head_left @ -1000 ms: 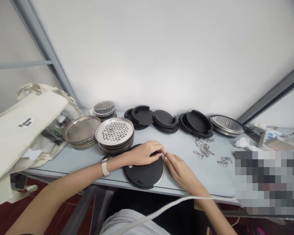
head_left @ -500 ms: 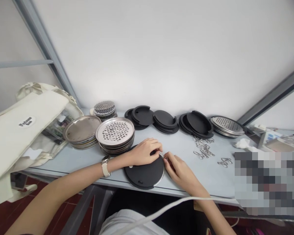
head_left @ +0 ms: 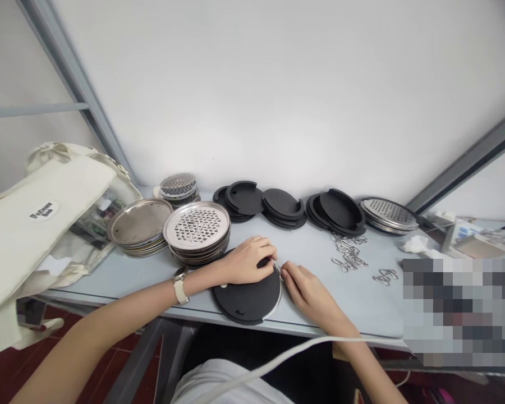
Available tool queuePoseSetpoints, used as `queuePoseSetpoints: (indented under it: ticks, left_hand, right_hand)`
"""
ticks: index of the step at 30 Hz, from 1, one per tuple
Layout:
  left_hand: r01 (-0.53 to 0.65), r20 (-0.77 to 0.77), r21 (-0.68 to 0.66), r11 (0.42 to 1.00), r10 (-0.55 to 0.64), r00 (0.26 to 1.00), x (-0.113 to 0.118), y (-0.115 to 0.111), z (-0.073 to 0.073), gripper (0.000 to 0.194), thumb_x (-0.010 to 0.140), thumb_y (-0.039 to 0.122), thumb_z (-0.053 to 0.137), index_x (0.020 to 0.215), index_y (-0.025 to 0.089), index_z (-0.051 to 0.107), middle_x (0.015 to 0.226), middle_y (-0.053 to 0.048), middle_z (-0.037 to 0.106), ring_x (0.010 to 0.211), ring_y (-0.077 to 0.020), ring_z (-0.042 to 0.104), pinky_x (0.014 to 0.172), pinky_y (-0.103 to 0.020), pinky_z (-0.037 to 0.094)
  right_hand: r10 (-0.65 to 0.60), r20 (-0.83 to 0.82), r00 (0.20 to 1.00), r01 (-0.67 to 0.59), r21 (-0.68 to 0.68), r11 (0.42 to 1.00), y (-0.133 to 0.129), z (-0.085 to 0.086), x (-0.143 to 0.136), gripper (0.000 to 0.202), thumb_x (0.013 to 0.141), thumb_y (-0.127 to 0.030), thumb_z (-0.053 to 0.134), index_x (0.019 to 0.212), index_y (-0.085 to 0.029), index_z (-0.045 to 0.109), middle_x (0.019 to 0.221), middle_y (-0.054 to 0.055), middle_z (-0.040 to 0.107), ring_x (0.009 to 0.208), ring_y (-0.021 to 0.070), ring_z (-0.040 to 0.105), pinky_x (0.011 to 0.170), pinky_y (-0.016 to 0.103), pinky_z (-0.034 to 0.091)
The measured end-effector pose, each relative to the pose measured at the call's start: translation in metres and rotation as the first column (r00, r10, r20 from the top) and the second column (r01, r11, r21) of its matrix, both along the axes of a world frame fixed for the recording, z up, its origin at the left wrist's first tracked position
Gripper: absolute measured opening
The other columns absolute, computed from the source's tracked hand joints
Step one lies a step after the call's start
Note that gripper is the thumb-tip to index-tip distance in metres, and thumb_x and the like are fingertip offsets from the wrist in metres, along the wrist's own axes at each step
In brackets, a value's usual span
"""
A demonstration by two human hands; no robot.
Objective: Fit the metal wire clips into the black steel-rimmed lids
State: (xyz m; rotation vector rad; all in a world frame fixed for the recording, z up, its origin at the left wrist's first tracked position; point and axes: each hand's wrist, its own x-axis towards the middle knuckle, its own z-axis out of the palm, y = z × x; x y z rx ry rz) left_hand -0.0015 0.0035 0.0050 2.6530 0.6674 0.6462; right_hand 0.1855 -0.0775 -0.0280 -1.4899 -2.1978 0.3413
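Observation:
A black round disc [head_left: 247,297] with a metal rim lies at the table's front edge. My left hand [head_left: 252,261] rests over its far part, fingers curled at the rim, where a small metal piece [head_left: 278,267] shows. My right hand [head_left: 305,289] pinches that metal piece at the disc's right side. Left of the disc stands a stack of metal plates topped by a perforated grater plate [head_left: 196,225]. Several wire clips [head_left: 348,252] are scattered to the right.
Plain metal plates [head_left: 141,221] are stacked at left, beside a cream bag [head_left: 46,219]. Black lids [head_left: 283,205] line the wall, with grater discs [head_left: 389,214] at their right. A white cable [head_left: 286,356] crosses in front of the table.
Both hands stay almost in place. The fingers of my right hand have shifted slightly at the metal piece, and the view has moved a little.

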Motion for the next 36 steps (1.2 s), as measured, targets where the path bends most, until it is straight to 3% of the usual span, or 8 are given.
queuePoseSetpoints:
  ticks: [5,10,16,23,36]
  left_hand:
    - [0.011,-0.018,0.003,1.0,-0.01,1.0,0.0003,-0.0024,0.0015,0.022,0.078,0.029,0.062,0.097,0.02,0.054,0.098,-0.004,0.057,0.096,-0.0214,0.051,0.09,-0.034,0.039]
    - [0.067,0.01,-0.041,0.997,-0.067,0.998,0.0002,-0.0043,0.0047,0.024,0.08,0.018,0.057,0.103,0.02,0.053,0.103,-0.004,0.056,0.097,-0.0193,0.053,0.09,-0.031,0.04]
    - [0.099,0.038,-0.099,0.99,-0.095,0.995,0.0006,-0.0049,0.0073,0.022,0.08,0.013,0.053,0.101,0.02,0.053,0.094,-0.003,0.057,0.091,-0.0176,0.054,0.087,-0.03,0.042]
    - [0.077,0.042,-0.067,0.995,-0.074,0.996,-0.0001,-0.0051,0.0061,0.024,0.079,0.014,0.055,0.103,0.02,0.054,0.103,-0.005,0.054,0.097,-0.0189,0.053,0.088,-0.029,0.043]
    - [0.088,0.037,-0.063,0.994,-0.086,0.996,-0.0004,-0.0043,0.0065,0.02,0.08,0.015,0.056,0.099,0.02,0.055,0.099,-0.004,0.055,0.096,-0.0184,0.053,0.089,-0.029,0.042]
  right_hand:
    - [0.008,-0.017,1.0,-0.008,0.019,1.0,0.0,0.0009,-0.0005,0.019,0.097,-0.022,0.032,0.084,-0.021,0.046,0.073,0.003,0.056,0.067,0.0179,0.054,0.061,0.028,0.041]
    - [0.011,-0.028,1.0,-0.011,0.013,1.0,-0.0002,0.0012,-0.0003,0.019,0.098,-0.021,0.031,0.085,-0.021,0.045,0.074,0.003,0.057,0.069,0.0184,0.054,0.062,0.029,0.041]
    - [0.014,-0.019,1.0,-0.014,0.005,1.0,0.0004,0.0009,0.0001,0.018,0.098,-0.022,0.031,0.085,-0.021,0.044,0.075,0.003,0.056,0.069,0.0185,0.054,0.063,0.029,0.042]
    - [0.005,0.0,1.0,-0.005,0.015,1.0,0.001,-0.0019,0.0008,0.019,0.098,-0.022,0.031,0.085,-0.021,0.044,0.073,0.003,0.056,0.069,0.0188,0.054,0.062,0.029,0.042]
    - [0.01,-0.003,1.0,-0.01,0.022,1.0,0.0011,-0.0006,0.0003,0.021,0.098,-0.022,0.03,0.082,-0.022,0.043,0.072,0.002,0.055,0.067,0.0182,0.054,0.062,0.029,0.041]
